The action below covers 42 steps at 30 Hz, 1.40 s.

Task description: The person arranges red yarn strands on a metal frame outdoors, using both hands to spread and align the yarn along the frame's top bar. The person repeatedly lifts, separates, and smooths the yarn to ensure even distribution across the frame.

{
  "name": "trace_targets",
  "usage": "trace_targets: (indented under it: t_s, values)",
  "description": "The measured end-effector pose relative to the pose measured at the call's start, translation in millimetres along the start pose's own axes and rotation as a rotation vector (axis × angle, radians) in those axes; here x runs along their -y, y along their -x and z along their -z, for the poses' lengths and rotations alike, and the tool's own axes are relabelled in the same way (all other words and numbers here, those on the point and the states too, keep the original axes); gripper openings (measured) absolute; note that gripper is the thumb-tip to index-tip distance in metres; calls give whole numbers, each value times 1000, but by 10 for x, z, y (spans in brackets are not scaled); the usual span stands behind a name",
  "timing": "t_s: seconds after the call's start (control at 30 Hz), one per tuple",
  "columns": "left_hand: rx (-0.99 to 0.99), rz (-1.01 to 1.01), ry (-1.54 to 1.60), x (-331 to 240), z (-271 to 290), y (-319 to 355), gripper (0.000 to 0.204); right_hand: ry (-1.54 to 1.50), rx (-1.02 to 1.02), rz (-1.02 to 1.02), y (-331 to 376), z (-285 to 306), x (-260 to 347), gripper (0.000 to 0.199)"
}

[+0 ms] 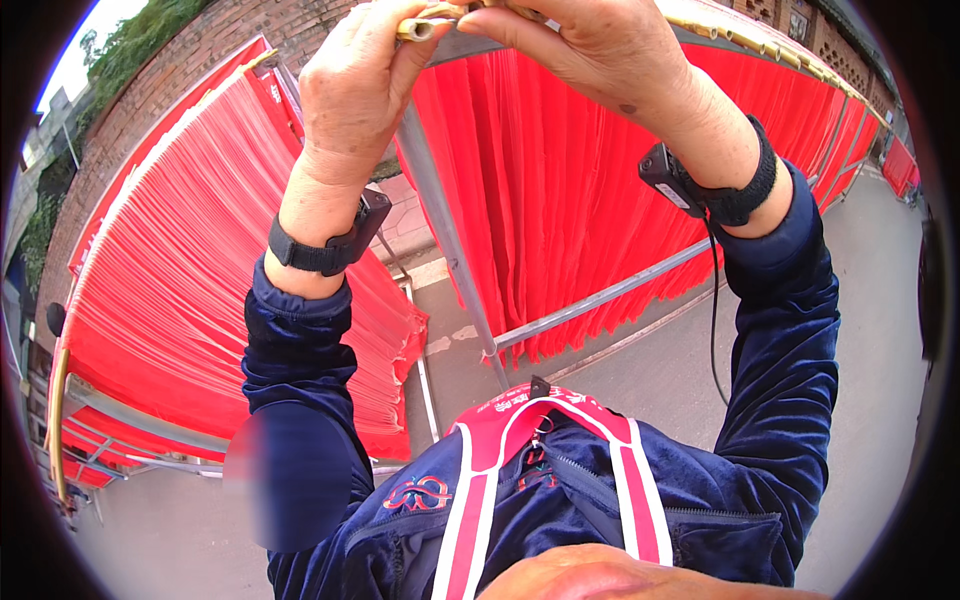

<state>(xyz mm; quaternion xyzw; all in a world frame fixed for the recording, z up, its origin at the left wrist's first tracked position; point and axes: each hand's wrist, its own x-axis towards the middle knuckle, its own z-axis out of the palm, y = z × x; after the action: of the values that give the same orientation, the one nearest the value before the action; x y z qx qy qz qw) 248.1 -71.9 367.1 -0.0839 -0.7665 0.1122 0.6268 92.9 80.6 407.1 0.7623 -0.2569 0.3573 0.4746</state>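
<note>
Both arms reach up to the top edge of the view, above a metal rack. My left hand is closed around a bamboo pole, whose hollow cut end shows beside the thumb. Close by on the right, my right hand is also closed on bamboo, thumb stretched toward the left hand. Its fingertips run partly out of the picture, so I cannot tell whether both hands grip the same pole. Below the hands, long red sheets hang in dense folds from the rack.
A grey metal frame stands right in front of me, with a low crossbar. More bamboo poles lie side by side along the rack top at right. Another rack of red sheets fills the left. Behind is a brick wall.
</note>
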Motion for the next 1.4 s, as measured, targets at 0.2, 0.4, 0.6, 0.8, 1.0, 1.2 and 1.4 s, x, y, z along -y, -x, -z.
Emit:
trace_targets:
  t_s: [0.2,0.4,0.6,0.8,1.0,1.2,1.4]
  values:
    - [-120,-29,-40,107,-20,55,23,20,27,-6,85,58,-98,13]
    - [-78,-18,-115,124,-42,148,25,22,41,-56,234,146,-210,11]
    - [-19,110,-59,35,-22,151,28,3,28,-54,302,203,-282,11]
    - [-85,285,146,107,-19,358,48,132,-83,-152,521,280,-85,27]
    - [-334,740,352,205,-114,1129,18,-437,-181,-685,1270,-108,673,17]
    - [33,394,187,515,-455,1382,26,-464,7,-706,1406,-903,487,33]
    - [278,370,-208,744,-625,1197,22,-309,135,-665,990,-1275,54,41]
